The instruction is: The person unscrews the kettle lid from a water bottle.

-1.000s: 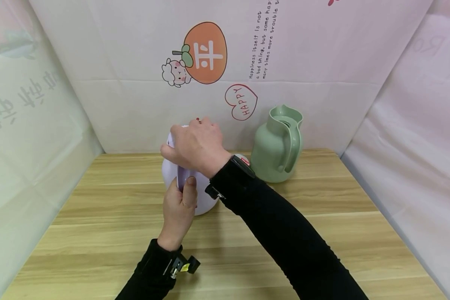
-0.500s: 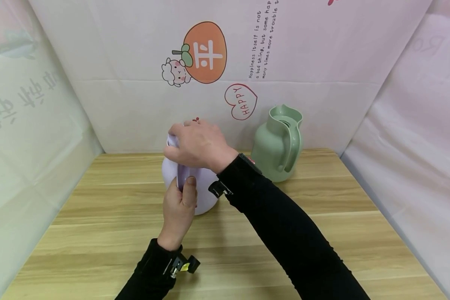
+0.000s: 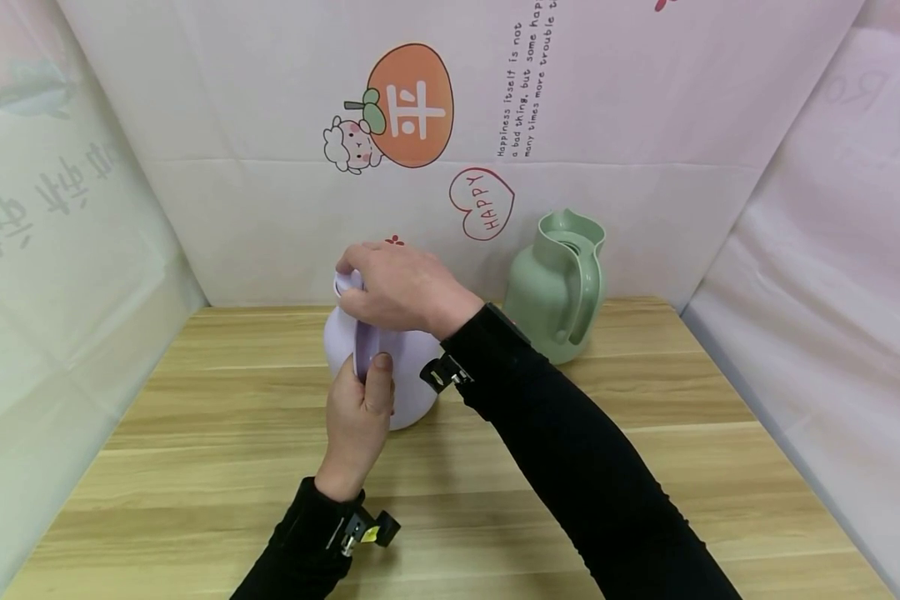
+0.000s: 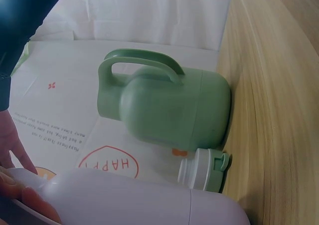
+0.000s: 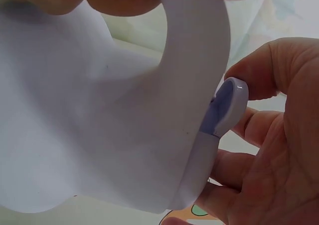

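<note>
A pale purple thermos jug [image 3: 414, 387] stands upright on the wooden table, partly covered by both hands. My left hand [image 3: 356, 421] grips its handle [image 3: 363, 354], thumb lying on the near side. Over the top of the jug, my right hand [image 3: 412, 287] holds the purple lid [image 5: 197, 172]. The right wrist view shows the thumb at the lid's raised tab [image 5: 234, 103] and the other fingers along its rim. The lid sits on the jug's neck; whether it is loose, I cannot tell.
To the right stands a green thermos jug [image 3: 543, 308] with an uncovered top. A green and white stopper [image 4: 204, 169] is beside it on the table [image 3: 217, 467], hidden behind my right arm in the head view. Printed white cloth [image 3: 255, 208] walls the back and sides.
My right hand has turned on the lid, its wrist shifting right and slightly toward me. More of the lid's tab shows. The left hand and the jug have stayed in place.
</note>
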`<state>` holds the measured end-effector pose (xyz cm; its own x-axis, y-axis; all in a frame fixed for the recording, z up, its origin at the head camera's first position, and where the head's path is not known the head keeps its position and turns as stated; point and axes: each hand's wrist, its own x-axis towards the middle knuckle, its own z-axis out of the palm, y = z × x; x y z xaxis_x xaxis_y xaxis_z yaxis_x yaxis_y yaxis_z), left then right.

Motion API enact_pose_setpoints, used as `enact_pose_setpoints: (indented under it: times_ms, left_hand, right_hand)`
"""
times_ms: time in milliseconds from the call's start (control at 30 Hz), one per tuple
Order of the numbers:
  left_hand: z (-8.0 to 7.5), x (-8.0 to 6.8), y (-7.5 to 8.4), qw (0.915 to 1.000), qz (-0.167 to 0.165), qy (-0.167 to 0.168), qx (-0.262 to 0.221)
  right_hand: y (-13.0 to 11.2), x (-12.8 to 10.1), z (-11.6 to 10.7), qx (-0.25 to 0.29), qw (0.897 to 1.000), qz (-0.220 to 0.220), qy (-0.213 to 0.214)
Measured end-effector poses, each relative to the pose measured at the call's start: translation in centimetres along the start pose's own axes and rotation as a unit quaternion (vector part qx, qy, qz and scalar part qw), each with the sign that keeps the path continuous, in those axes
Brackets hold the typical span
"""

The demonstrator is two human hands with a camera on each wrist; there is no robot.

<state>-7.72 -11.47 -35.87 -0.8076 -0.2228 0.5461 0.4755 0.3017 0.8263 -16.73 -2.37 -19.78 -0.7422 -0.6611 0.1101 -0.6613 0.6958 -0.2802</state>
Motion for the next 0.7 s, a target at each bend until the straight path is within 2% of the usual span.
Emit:
enact_pose_setpoints:
  times_ms: [700]
  left_hand:
    - [0.02,0.04,0.13,1.0,-0.004,0.007,0.0]
  right_hand:
    - [0.55,0.27,-0.26,0.057,0.998,-0.026,-0.02]
